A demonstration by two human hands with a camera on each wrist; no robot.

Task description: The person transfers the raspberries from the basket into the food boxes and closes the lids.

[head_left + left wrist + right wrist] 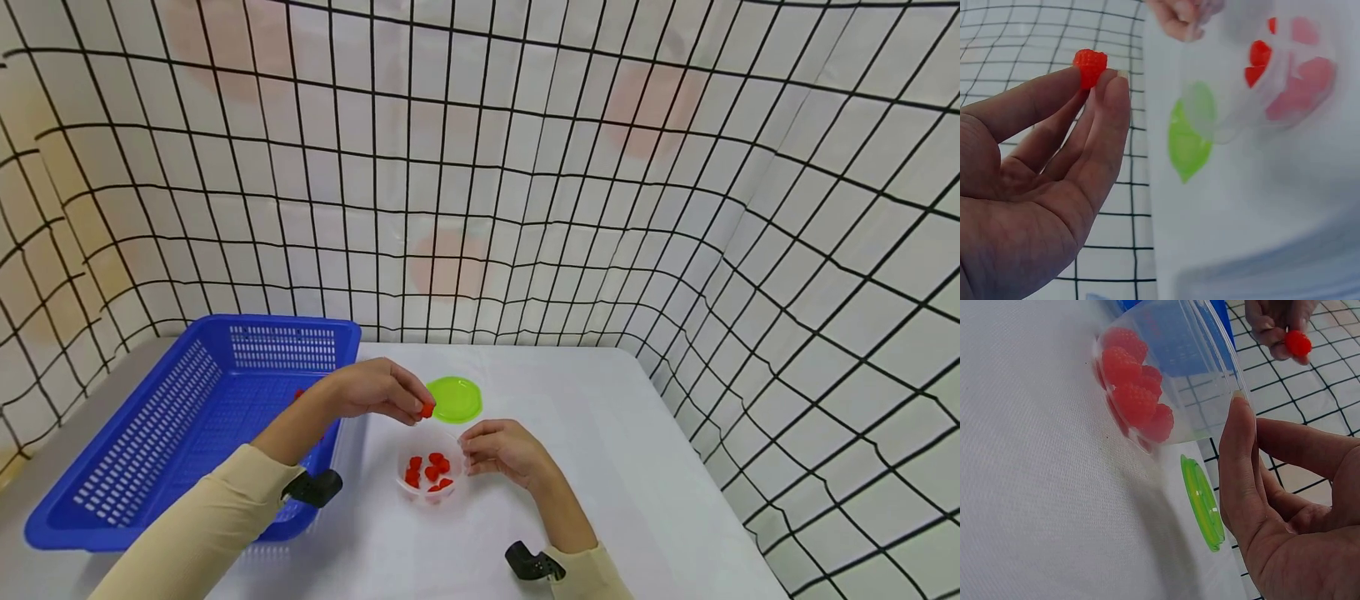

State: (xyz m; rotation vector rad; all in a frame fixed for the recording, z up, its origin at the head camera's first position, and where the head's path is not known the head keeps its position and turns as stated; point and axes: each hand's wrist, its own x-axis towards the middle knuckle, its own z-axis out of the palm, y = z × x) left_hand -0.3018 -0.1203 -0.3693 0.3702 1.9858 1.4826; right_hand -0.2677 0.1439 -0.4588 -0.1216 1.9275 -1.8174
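Observation:
My left hand (382, 390) pinches a red raspberry (1090, 67) between thumb and fingertips, raised above the table and up-left of the tub in the head view. A clear round plastic tub (430, 497) stands upright on the table. Several red raspberries (1132, 403) lie on its bottom. At the tub's right side, my right hand (504, 454) holds the rim with thumb and fingertips. Behind the tub lies a round green lid (456, 400), flat on the table.
A large blue plastic basket (281, 343) stands on the left of the white table (570, 400). Something red inside it shows partly behind the left forearm. A black wire grid (465, 158) rises behind the table and along both sides.

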